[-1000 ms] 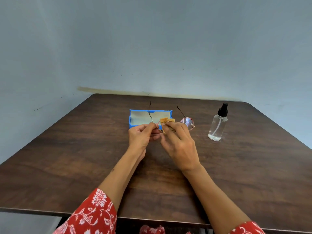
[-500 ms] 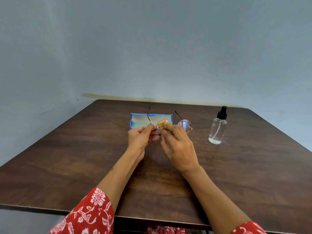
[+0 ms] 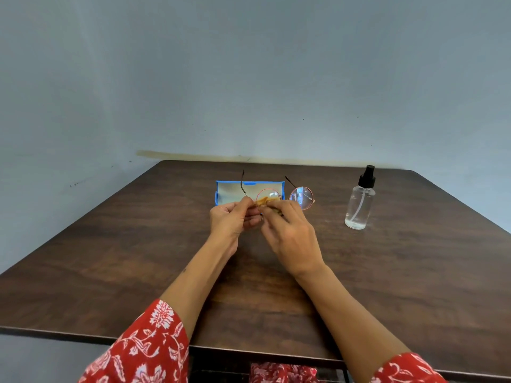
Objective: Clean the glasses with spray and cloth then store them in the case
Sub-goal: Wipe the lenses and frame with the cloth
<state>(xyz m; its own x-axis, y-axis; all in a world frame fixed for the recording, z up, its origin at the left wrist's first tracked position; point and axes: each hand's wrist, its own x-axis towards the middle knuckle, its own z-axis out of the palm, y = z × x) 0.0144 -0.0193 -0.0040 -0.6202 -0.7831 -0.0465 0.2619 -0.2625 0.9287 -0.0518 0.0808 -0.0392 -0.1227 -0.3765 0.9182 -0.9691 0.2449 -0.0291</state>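
Glasses [image 3: 301, 198], round thin-wire rims: left hand [image 3: 232, 220] pinches frame; right hand [image 3: 290, 236] grip presses crumpled yellow cloth [image 3: 264, 200].

Both forearms reach forward; the left hand [image 3: 231, 222] and right hand [image 3: 293, 239] meet, fingers curled and pinching.

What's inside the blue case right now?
The open blue case shows only pale lining; nothing visibly lies in it. The left hand and glasses cover its near edge.

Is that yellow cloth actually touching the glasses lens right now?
Touching. In the head view the right hand presses the yellow cloth against the left lens of the glasses, and the cloth shows through that lens.
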